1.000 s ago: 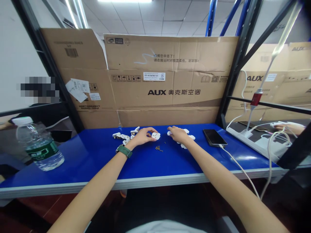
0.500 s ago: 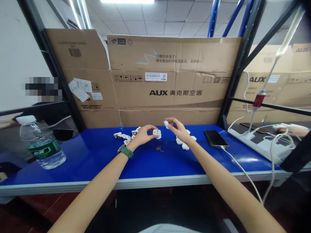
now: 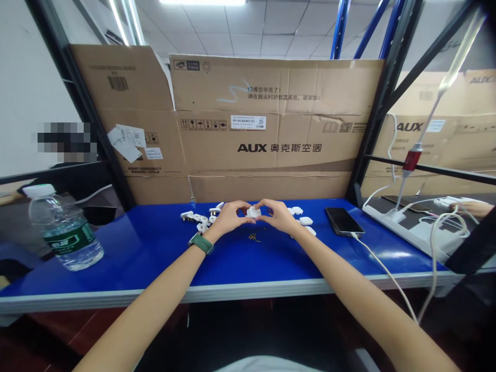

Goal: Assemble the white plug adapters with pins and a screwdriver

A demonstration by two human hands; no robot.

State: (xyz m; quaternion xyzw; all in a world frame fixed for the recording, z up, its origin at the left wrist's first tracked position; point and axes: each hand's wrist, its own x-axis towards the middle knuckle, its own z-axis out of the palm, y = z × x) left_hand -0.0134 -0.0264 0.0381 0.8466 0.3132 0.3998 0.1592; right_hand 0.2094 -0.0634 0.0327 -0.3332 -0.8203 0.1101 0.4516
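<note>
Above the middle of the blue table, a white plug (image 3: 253, 212) is held between both hands. My left hand (image 3: 229, 218), with a green-strapped watch on its wrist, pinches the plug's left side. My right hand (image 3: 279, 216) grips it from the right, its fingertips against the white cover. Something small and dark shows within the right hand's curl, too hidden to name. Several white plug bodies with metal pins (image 3: 198, 219) lie beside my left hand. White plug covers (image 3: 306, 221) sit to the right, partly behind my right wrist. Small brass-coloured screws (image 3: 253, 237) lie in front of the hands.
A water bottle (image 3: 65, 230) stands at the left. At the right lies a black phone (image 3: 344, 221) with a white cable, near a white power strip (image 3: 399, 232). A cardboard sheet (image 3: 248, 178) walls off the back. Another person's hand (image 3: 478, 208) is at far right.
My right hand has moved left and down, bringing the white cover onto the plug body in my left hand. The two hands now meet at the plug.
</note>
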